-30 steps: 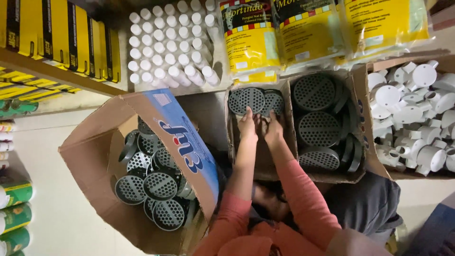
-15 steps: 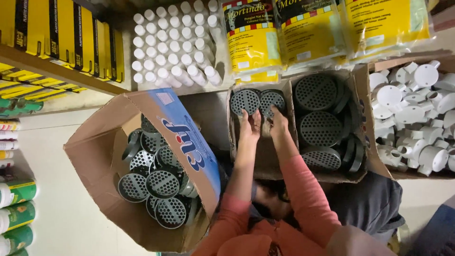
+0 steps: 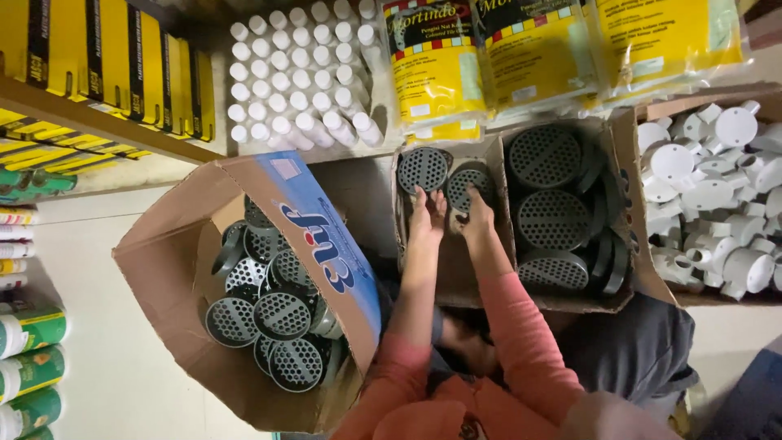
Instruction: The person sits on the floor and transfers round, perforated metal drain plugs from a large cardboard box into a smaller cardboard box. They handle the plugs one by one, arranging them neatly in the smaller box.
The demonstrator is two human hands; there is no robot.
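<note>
Inside the narrow cardboard compartment, both hands rest on grey perforated round strainers. Her left hand lies just under one upright strainer, fingers loosely together, and I cannot tell if it grips. Her right hand closes its fingers on the neighbour strainer. These discs look light, stiff plastic, not fragile; the rim seems the best place to hold. Larger strainers fill the next compartment.

Strainers in left box; pipe caps in right box
</note>
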